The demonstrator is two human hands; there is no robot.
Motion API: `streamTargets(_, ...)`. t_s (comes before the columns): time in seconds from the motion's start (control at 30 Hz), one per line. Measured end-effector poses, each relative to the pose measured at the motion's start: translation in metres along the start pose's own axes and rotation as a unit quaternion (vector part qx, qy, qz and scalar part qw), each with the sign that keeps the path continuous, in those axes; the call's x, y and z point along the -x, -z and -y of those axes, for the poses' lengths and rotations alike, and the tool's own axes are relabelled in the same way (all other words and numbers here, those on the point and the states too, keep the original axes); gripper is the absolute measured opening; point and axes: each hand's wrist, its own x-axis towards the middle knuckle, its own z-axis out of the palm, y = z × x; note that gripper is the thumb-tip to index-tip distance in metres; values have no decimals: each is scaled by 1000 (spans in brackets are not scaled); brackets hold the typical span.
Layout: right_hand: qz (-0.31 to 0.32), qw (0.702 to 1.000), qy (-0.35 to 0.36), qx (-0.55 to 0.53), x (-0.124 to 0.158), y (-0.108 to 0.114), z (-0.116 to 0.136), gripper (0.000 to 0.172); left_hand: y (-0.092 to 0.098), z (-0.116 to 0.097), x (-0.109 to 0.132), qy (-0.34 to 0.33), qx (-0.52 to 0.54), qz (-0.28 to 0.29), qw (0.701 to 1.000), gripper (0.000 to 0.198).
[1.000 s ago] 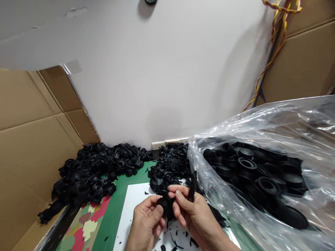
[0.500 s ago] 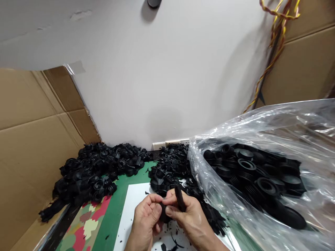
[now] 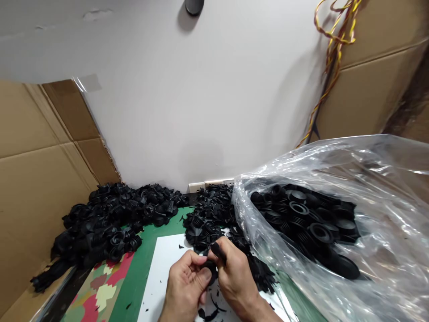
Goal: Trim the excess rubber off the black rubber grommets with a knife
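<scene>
My left hand [image 3: 186, 284] is closed, thumb and fingers pinching a small dark round rubber part [image 3: 212, 269]. My right hand [image 3: 236, 275] presses up against the other side of that part. A thick black handle-like stick [image 3: 218, 251] is gripped in it; its working end is hidden behind the fingers. Both hands work over a white sheet [image 3: 161, 259], where thin black trimmings [image 3: 214, 308] lie scattered below the fingers.
Heaps of ribbed black rubber parts [image 3: 117, 219] stand at the left, and black scraps [image 3: 214, 208] are piled behind my hands. A clear plastic bag [image 3: 254, 223] with larger black parts fills the right. Cardboard [image 3: 40, 179] walls the left side; twisted wires [image 3: 323, 96] hang at the back right.
The view has swung slightly to the right. My right hand has turned, so the black stick now tips to the left, nearer the left hand's fingertips. The left hand still pinches the rubber part.
</scene>
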Motion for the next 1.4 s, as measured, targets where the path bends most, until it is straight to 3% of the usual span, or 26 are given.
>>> streamTargets(0.13,-33,999,-6,15,-11,3,2,21,5,-4,2,41,6,64,997,32)
streamTargets(0.27,-122,990,-49,43,-31,27,-9,25,-1,-4,11,92,-2,187,978,30)
streamTargets(0.4,-113,992,-40,50,-32,33,-13,29,-4,-9,6,40,76,151,985,27)
streamTargets(0.53,-40,999,-7,22,-22,25,-11,26,2,-14,-1,44,137,136,980,31)
streamTargets(0.67,-24,1000,12,-2,-19,27,-11,19,6,-13,0,46,134,91,986,45)
streamTargets(0.8,11,998,-48,-37,-15,30,-8,24,7,-10,1,44,115,47,991,50)
streamTargets(0.9,75,988,-107,-84,-9,26,-5,30,10,-8,0,42,128,52,990,45)
streamTargets(1.07,134,964,-145,-176,-3,19,0,31,11,-11,-1,77,193,33,978,39)
streamTargets(1.23,127,960,-164,-190,-3,18,5,27,9,-8,-3,81,238,38,967,32)
streamTargets(1.4,106,970,-152,-159,-3,21,3,20,13,4,-6,69,212,54,973,34)
